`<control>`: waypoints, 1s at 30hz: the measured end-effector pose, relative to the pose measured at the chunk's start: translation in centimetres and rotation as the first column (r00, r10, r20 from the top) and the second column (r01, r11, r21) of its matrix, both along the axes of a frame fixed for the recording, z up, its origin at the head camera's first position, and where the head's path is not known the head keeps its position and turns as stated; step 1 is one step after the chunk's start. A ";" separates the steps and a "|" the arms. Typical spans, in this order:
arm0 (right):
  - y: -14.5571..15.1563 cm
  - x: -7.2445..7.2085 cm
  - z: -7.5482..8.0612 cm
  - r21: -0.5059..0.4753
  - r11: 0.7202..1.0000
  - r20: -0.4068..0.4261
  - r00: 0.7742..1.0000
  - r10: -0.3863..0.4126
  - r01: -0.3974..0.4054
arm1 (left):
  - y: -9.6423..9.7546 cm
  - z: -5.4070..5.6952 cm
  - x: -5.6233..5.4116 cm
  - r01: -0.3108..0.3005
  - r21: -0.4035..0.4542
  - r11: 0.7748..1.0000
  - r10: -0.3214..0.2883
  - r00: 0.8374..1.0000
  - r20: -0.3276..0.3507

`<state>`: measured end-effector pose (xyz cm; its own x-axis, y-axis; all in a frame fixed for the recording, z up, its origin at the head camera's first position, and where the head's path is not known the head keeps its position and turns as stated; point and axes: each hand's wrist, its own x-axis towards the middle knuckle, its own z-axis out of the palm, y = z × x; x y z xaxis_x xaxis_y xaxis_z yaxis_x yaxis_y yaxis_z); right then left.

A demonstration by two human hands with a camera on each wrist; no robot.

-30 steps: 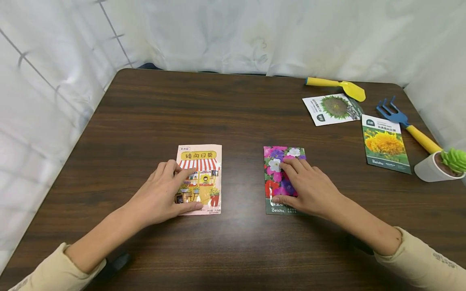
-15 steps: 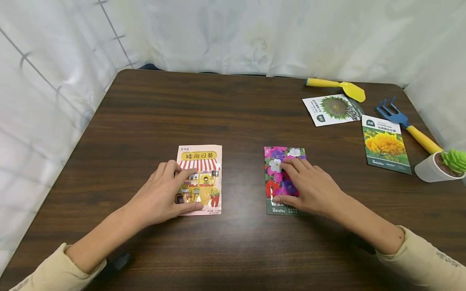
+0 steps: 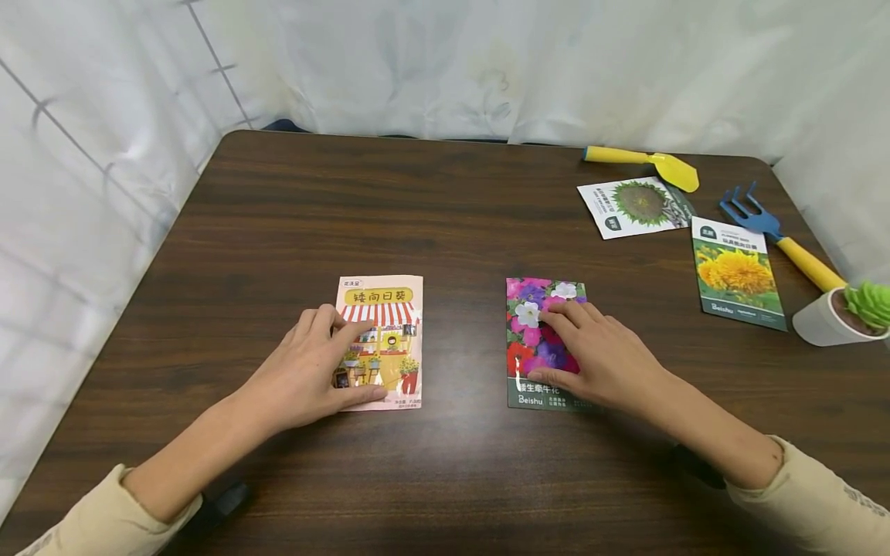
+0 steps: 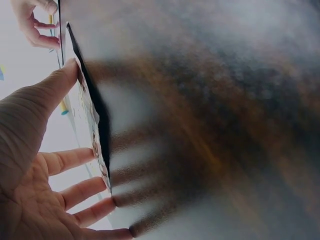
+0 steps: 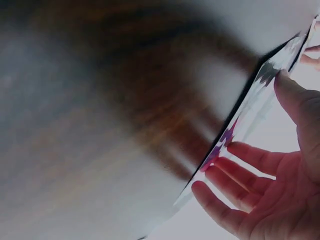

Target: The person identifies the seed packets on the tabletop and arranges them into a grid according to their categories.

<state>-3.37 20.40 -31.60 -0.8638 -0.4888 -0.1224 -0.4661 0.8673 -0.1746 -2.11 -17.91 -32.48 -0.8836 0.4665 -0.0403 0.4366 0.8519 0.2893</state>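
In the head view a pink seed packet (image 3: pixel 406 355) with a striped shop awning lies flat at the middle of the table. My left hand (image 3: pixel 309 371) rests on its left half, fingers spread. From the left wrist view, the thumb and fingertips (image 4: pixel 86 154) touch the packet's face. To the right lies a second seed packet (image 3: pixel 524 359), printed with pink, purple and red flowers above a dark green band. Fingertips and thumb of my right hand (image 3: pixel 605 355) touch its right part, covering some of the print. The right wrist view shows those fingertips (image 5: pixel 235 146) at the packet's surface.
Further right lie a packet with a yellow flower (image 3: pixel 737 274) and one with a green-edged sunflower head (image 3: pixel 640 207). A yellow toy trowel (image 3: pixel 670 171), a blue hand fork (image 3: pixel 765 222) and a white potted plant (image 3: pixel 823 320) stand near the right edges. White curtains (image 3: pixel 417 69) hang behind.
My right hand has slid slightly to the right on the flower packet, uncovering more of the lettering on its green band. The left hand stays on the pink packet.
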 end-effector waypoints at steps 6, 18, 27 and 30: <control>-0.1 -0.1 0.1 -0.007 1.000 -0.007 1.000 -0.010 0.009 | -0.1 0.0 0.0 0.006 0.007 1.000 -0.006 1.000 -0.008; 0.9 -0.6 0.3 -0.029 0.999 0.037 0.999 -0.017 0.018 | -0.1 0.2 0.1 0.010 0.007 1.000 -0.010 1.000 -0.009; 1.1 -0.7 0.4 -0.037 0.999 0.031 0.999 -0.012 0.013 | -0.1 0.2 0.2 0.004 0.004 1.000 -0.004 1.000 -0.004; 1.3 -0.9 0.8 -0.051 0.999 0.008 1.000 -0.017 0.018 | -0.1 0.2 0.2 0.006 0.002 1.000 -0.006 1.000 -0.009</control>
